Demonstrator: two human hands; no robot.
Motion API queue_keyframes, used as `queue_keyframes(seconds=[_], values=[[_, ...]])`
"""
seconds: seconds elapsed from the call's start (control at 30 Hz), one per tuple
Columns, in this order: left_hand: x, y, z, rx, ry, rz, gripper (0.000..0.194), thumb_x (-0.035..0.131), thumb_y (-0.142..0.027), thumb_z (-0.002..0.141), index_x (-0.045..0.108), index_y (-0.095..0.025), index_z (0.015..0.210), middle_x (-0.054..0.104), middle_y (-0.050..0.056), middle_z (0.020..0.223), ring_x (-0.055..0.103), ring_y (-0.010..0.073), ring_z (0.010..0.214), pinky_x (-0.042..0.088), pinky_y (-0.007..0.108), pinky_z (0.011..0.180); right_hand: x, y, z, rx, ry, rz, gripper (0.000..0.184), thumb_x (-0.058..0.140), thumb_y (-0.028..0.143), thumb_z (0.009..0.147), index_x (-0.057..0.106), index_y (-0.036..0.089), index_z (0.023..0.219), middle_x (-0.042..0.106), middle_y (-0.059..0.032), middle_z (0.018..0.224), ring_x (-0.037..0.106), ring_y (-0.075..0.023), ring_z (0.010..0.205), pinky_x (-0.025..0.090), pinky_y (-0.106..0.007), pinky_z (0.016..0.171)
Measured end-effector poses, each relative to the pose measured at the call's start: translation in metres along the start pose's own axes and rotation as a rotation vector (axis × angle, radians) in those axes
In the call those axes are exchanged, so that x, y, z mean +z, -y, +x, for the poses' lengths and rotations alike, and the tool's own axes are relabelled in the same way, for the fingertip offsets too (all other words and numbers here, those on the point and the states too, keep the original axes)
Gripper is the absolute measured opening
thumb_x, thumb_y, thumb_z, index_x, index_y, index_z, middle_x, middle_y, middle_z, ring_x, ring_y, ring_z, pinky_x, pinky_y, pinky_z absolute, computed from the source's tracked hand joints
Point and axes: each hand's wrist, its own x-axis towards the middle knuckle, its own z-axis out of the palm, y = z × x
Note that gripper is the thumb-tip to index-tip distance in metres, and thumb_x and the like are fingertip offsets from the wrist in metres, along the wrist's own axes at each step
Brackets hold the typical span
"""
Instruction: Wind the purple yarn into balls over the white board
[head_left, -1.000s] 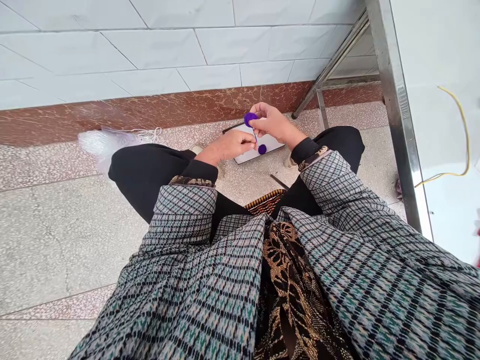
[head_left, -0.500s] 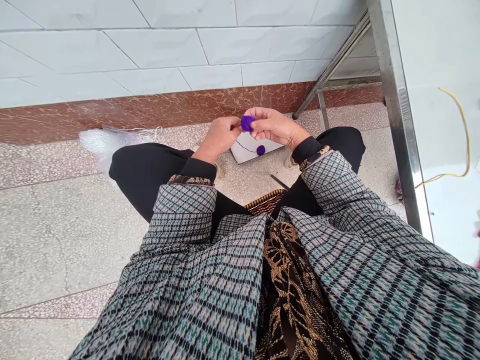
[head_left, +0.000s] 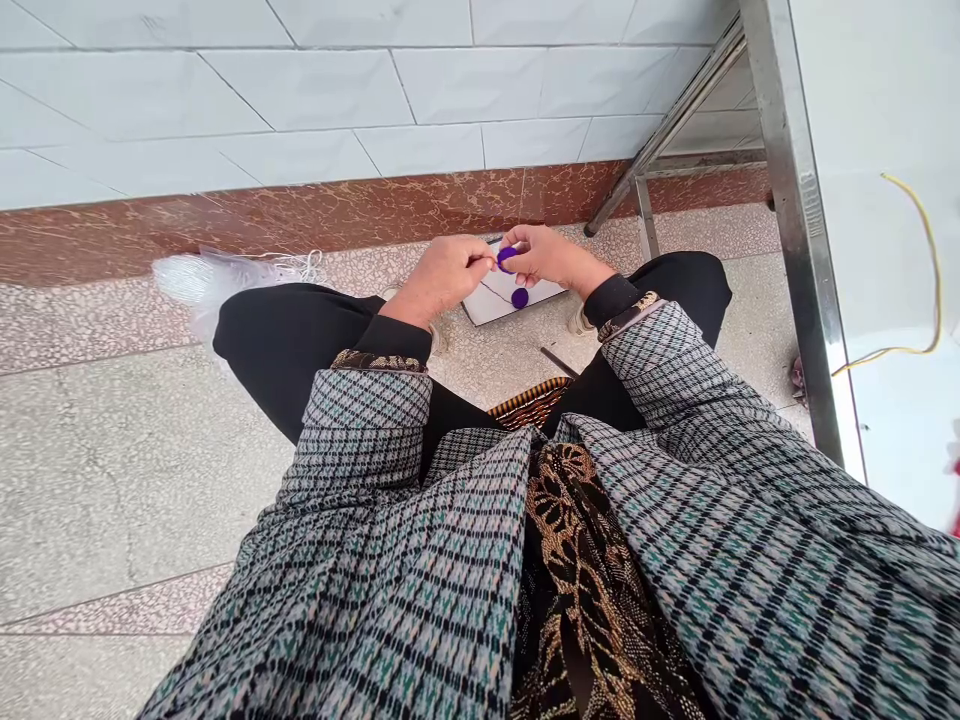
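Two hands [head_left: 442, 283] [head_left: 551, 255], pinched purple ball [head_left: 507, 258], white card [head_left: 544, 292]

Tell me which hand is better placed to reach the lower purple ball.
Probably the right hand: its fingers lie directly above the lower purple ball, while the left hand sits farther off.

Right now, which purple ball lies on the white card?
The lower purple ball, on the white card; the upper purple ball is in the right hand.
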Motion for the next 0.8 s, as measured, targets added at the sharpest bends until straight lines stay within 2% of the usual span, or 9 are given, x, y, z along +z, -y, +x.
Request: queue_keyframes(seconds=[0.13, 0.23, 0.4, 0.63, 0.8], values=[[-0.004, -0.002, 0.002, -0.077, -0.067, 0.037, 0.015, 0.062, -0.018, 0.097, 0.076, -0.019, 0.094, 0.08, 0.008, 0.103, 0.072, 0.0243, 0.103, 0.056, 0.039, 0.103, 0.002, 0.012, -0.012, 0.041, 0.106, 0.053, 0.031, 0.088, 0.0, 0.092, 0.065, 0.019, 0.1, 0.068, 0.0027, 0.077, 0.067, -0.0102, 0.063, 0.06, -0.016, 0.057], [-0.002, 0.0, 0.003, -0.095, -0.098, 0.015, 0.013, 0.062, -0.02, 0.098, 0.075, -0.021, 0.096, 0.079, 0.007, 0.1, 0.071, 0.0241, 0.102, 0.057, 0.038, 0.101, 0.003, 0.02, -0.018, 0.056, 0.113, 0.126, 0.026, 0.087, 0.003, 0.094, 0.067, 0.018, 0.099, 0.07, 0.0019, 0.079, 0.067, -0.0095, 0.063, 0.062, -0.017, 0.062], [0.001, 0.008, 0.003, -0.083, -0.137, -0.07, 0.012, 0.063, -0.025, 0.097, 0.074, -0.024, 0.094, 0.079, 0.006, 0.094, 0.07, 0.0252, 0.095, 0.057, 0.039, 0.095, 0.002, 0.018, -0.016, 0.048, 0.112, 0.187, 0.025, 0.085, 0.005, 0.097, 0.065, 0.018, 0.099, 0.069, 0.0021, 0.08, 0.067, -0.0096, 0.064, 0.06, -0.017, 0.062], [-0.002, 0.007, 0.004, -0.102, -0.185, -0.109, 0.015, 0.066, -0.038, 0.098, 0.076, -0.027, 0.095, 0.078, 0.006, 0.088, 0.069, 0.027, 0.095, 0.057, 0.04, 0.089, 0.0, 0.011, -0.013, -0.061, 0.241, 0.217, 0.032, 0.091, 0.004, 0.088, 0.065, 0.018, 0.101, 0.07, 0.0039, 0.083, 0.062, -0.0078, 0.064, 0.055, -0.016, 0.061], [0.005, 0.004, 0.007, -0.129, -0.144, -0.093, 0.019, 0.065, -0.029, 0.098, 0.069, -0.022, 0.081, 0.072, 0.004, 0.078, 0.064, 0.023, 0.082, 0.053, 0.038, 0.082, 0.0, 0.013, -0.008, -0.162, 0.154, 0.335, 0.034, 0.094, 0.01, 0.09, 0.062, 0.019, 0.096, 0.066, 0.0049, 0.08, 0.063, -0.008, 0.068, 0.056, -0.017, 0.068]])
